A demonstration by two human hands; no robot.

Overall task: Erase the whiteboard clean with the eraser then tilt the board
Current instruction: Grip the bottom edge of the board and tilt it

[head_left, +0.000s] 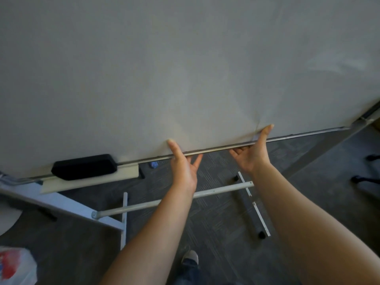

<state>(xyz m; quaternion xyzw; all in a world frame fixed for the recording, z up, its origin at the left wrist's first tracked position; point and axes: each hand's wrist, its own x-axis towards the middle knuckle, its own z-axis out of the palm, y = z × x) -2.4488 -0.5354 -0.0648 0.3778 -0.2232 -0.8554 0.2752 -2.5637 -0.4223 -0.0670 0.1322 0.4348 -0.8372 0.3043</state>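
Note:
The whiteboard (185, 68) fills the upper view, its surface wiped with only faint smears. Its metal bottom edge runs across the middle. My left hand (183, 164) holds that edge, thumb on the front face and fingers underneath. A little to the right, my right hand (253, 154) holds the same edge the same way, with its thumb up on the board. The black eraser (84, 166) lies on the pen tray (92, 180) at the lower left, apart from both hands.
The stand's white crossbar (174, 199) and legs (255, 206) spread over grey carpet under the board. My shoe (190, 257) is near the bottom centre. A plastic bag (14, 266) sits at the bottom left, and dark chair feet (370, 157) are at the right.

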